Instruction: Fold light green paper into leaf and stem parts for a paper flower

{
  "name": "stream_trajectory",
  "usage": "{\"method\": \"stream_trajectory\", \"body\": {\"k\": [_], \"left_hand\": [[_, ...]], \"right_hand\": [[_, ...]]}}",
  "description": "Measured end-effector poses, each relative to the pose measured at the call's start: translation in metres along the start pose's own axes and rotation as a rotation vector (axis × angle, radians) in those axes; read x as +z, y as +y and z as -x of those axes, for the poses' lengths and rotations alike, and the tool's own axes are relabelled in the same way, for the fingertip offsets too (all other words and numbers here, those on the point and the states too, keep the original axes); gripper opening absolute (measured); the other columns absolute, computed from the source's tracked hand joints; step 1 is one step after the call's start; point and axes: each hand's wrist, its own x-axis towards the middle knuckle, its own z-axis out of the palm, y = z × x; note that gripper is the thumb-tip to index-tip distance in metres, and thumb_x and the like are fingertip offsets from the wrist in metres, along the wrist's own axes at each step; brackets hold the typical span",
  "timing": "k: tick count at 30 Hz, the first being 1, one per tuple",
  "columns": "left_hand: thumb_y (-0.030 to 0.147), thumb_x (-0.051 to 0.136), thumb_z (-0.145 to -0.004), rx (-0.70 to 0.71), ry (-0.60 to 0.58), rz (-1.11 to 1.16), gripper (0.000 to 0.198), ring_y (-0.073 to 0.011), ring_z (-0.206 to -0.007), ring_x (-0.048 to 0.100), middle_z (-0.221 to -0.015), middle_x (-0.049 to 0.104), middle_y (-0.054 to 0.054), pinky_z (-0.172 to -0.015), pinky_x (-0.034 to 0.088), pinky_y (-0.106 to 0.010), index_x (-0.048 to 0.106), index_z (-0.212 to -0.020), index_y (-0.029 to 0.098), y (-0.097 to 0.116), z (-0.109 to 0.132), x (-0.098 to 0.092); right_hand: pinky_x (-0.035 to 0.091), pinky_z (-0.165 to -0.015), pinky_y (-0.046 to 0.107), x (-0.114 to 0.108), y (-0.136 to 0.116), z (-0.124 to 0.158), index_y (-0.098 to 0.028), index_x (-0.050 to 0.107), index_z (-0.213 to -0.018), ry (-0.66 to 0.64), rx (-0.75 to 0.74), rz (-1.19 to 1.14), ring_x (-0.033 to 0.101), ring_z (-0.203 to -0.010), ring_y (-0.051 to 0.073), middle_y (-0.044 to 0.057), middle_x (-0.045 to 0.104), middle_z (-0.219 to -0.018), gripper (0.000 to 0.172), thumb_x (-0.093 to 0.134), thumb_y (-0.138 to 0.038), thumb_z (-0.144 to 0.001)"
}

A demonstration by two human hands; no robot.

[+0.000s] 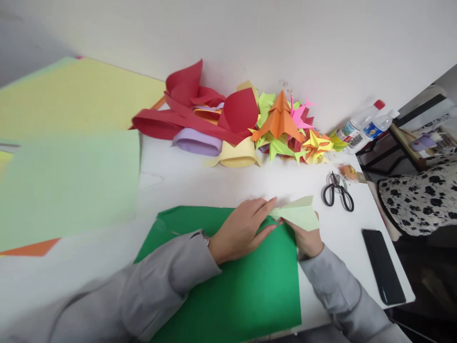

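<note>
A folded pale green paper (302, 214) is held between my two hands, above the upper right part of a dark green sheet (250, 295). My left hand (243, 228) comes from the left, its fingers closed on the left tip of the folded paper. From the right, my right hand (307, 240) holds the same paper from below; its fingers are partly hidden behind the paper. The folded paper has flat wings that spread toward the right.
Large pale green (71, 186) and yellow sheets (107, 85) lie left. Red curled papers (182, 85) and folded paper shapes (280, 119) line the wall. Scissors (337, 193), bottles (374, 128) and a phone (383, 267) are right. A person in patterned clothing (421, 197) is beyond.
</note>
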Motion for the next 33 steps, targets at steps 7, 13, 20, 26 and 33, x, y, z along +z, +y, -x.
{"method": "stream_trajectory", "body": {"k": [7,13,20,26,33], "left_hand": [[0.012,0.047,-0.091,0.142,0.249,0.170,0.026,-0.0149,-0.086,0.065,-0.098,0.069,-0.009,-0.075,0.055,-0.026,0.059,-0.114,0.016,-0.006,-0.001,0.005],[0.012,0.047,-0.091,0.105,0.272,0.284,0.024,-0.0138,-0.088,0.066,-0.098,0.070,-0.011,-0.077,0.055,-0.023,0.063,-0.109,0.013,-0.008,-0.003,0.004],[0.015,0.044,-0.093,0.013,0.261,0.289,0.026,-0.0134,-0.086,0.069,-0.097,0.073,-0.009,-0.077,0.056,-0.022,0.064,-0.108,0.013,-0.009,-0.003,0.004],[0.015,0.043,-0.092,0.061,0.257,0.166,0.027,-0.0163,-0.086,0.068,-0.097,0.073,-0.010,-0.076,0.056,-0.027,0.066,-0.107,0.015,-0.007,0.000,0.005],[0.020,0.040,-0.094,-0.062,0.152,0.344,0.028,-0.0143,-0.083,0.067,-0.093,0.072,-0.007,-0.074,0.054,-0.024,0.066,-0.104,0.015,-0.004,-0.005,-0.001]], "right_hand": [[0.052,-0.061,0.026,0.012,0.003,-0.006,-0.018,0.070,-0.064,0.115,0.062,-0.223,0.063,-0.055,0.014,-0.001,0.070,-0.058,0.006,0.074,-0.016,-0.067],[0.052,-0.063,0.029,0.013,-0.001,-0.006,-0.017,0.070,-0.072,0.058,0.189,-0.358,0.063,-0.059,0.014,0.001,0.071,-0.067,0.015,0.080,-0.022,-0.062],[0.051,-0.065,0.028,0.020,0.001,-0.010,-0.019,0.059,-0.065,0.085,0.195,-0.247,0.063,-0.060,0.013,-0.002,0.069,-0.063,0.024,0.082,-0.023,-0.059],[0.043,-0.051,0.023,0.025,0.001,-0.011,-0.017,0.056,-0.055,0.124,0.191,-0.172,0.049,-0.049,0.009,-0.005,0.056,-0.051,0.022,0.076,-0.023,-0.062],[0.048,-0.055,0.022,0.023,-0.006,-0.012,-0.018,0.051,-0.052,0.234,0.277,-0.319,0.049,-0.046,0.007,-0.008,0.048,-0.046,0.026,0.077,-0.016,-0.055]]}}
